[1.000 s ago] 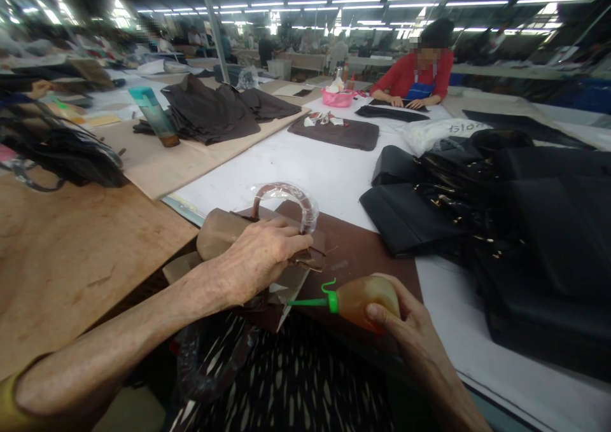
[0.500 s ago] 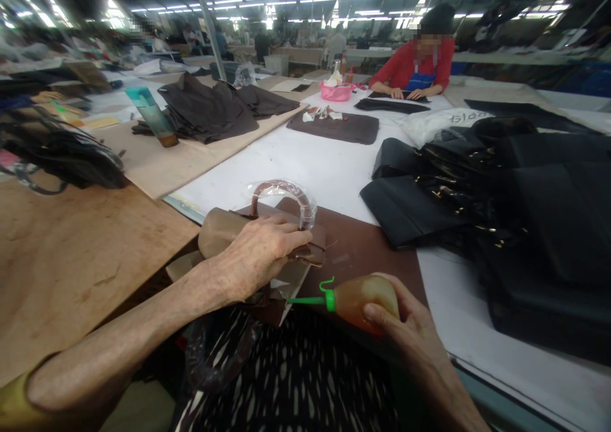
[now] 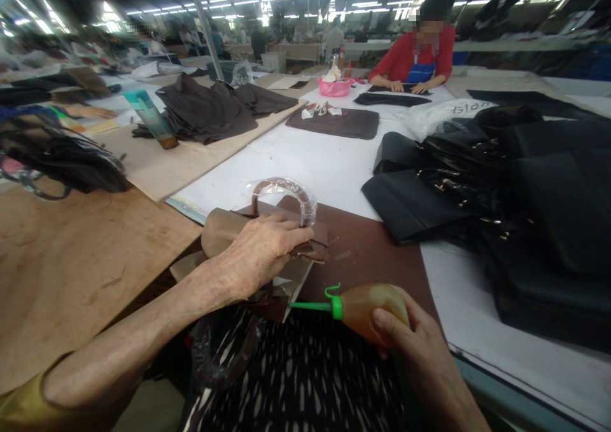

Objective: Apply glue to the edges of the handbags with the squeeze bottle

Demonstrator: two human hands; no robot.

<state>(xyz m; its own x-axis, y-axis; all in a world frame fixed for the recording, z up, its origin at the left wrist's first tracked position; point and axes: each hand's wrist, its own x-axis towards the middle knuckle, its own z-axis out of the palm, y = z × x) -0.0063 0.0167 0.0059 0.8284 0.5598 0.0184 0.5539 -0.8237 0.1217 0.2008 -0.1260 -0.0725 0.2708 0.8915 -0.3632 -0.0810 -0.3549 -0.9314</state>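
Note:
My left hand (image 3: 267,247) is closed over a brown handbag (image 3: 222,228), its fingertips curled around an edge. One plastic-wrapped handle (image 3: 282,187) arches above the hand, and another wrapped handle (image 3: 229,362) hangs toward my lap. In my right hand (image 3: 420,333) is a squeeze bottle (image 3: 370,308) of amber liquid, probably glue, held sideways. Its thin green nozzle (image 3: 310,306) points left, the tip at the bag's lower edge; whether it touches I cannot tell. The bag's inside is mostly hidden by my left hand and forearm.
Under the bag lies a brown sheet (image 3: 363,247) on the white table (image 3: 229,171). Black bags (image 3: 477,184) are heaped at right, and a wooden board (image 3: 86,254) is at left. Farther off are a teal bottle (image 3: 150,119), a pink basket (image 3: 334,88) and a person in red (image 3: 442,56).
The squeeze bottle and my right hand have shifted slightly right and down, the nozzle tip staying near the bag's edge. My left hand keeps its hold; the view has tilted a little.

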